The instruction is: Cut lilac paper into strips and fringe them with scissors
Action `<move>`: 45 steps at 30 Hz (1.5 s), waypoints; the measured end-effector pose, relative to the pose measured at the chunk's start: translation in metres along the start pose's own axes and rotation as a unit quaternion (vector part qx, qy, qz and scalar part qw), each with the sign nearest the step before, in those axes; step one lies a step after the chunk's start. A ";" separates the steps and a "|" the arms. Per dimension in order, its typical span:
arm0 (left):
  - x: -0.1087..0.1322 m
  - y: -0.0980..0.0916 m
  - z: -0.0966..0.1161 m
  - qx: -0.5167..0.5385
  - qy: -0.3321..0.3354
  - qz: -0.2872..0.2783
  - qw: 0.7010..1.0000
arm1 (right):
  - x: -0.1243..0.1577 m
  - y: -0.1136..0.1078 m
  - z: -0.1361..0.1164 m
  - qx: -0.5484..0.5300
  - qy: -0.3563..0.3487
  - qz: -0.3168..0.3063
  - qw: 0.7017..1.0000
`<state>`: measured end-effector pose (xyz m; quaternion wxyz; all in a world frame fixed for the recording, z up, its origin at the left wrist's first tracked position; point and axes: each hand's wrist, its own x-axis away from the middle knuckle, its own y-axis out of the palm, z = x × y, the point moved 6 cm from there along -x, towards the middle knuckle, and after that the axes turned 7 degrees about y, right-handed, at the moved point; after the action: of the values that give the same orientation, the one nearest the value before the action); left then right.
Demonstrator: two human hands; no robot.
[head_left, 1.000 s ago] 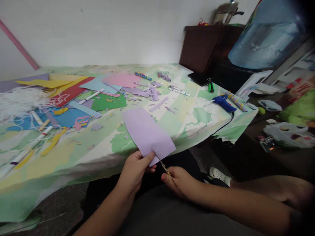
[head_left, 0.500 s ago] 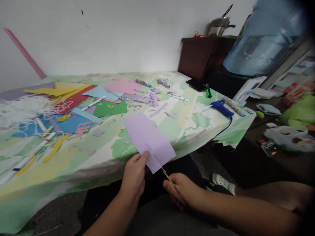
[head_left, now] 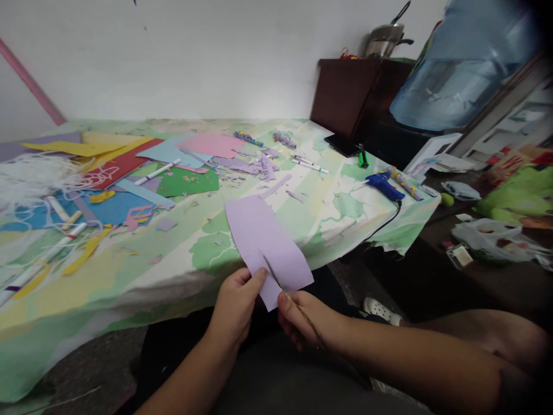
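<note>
A sheet of light purple paper (head_left: 270, 236) is held over the table's front edge. My left hand (head_left: 239, 300) pinches its near left corner, thumb on top. In my right hand (head_left: 309, 320) are scissors (head_left: 275, 274), their blades in a cut that runs into the paper from its near edge. The part of the sheet right of the cut bends up a little. Purple paper scraps (head_left: 268, 167) lie on the tablecloth beyond the sheet.
Coloured paper (head_left: 190, 181), white string (head_left: 38, 176) and markers (head_left: 158, 172) cover the table's left side. A blue glue gun (head_left: 384, 185) with a cord, a green-black tool (head_left: 362, 157) and a black tablet (head_left: 343, 144) lie at the right. A water bottle (head_left: 449, 80) stands behind.
My right hand and the scissors have moved up and left, farther into the purple paper, and the cut is longer. The view has shifted slightly.
</note>
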<state>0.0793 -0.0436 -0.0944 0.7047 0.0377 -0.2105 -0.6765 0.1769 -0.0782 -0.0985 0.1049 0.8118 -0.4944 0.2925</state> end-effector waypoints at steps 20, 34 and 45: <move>-0.007 -0.002 0.007 -0.171 0.021 -0.033 0.984 | -0.010 0.006 0.010 -0.184 0.033 -0.013 0.982; -0.011 -0.002 0.006 -0.146 -0.028 -0.096 0.984 | -0.005 0.007 0.001 -0.055 -0.005 0.020 0.998; -0.008 -0.001 0.004 -0.118 -0.031 -0.096 0.988 | -0.001 0.010 -0.005 -0.076 -0.032 0.027 0.996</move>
<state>0.0768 -0.0353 -0.0936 0.6293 -0.0468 -0.1462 -0.7619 0.1659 -0.0806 -0.0961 0.1425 0.7969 -0.5400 0.2303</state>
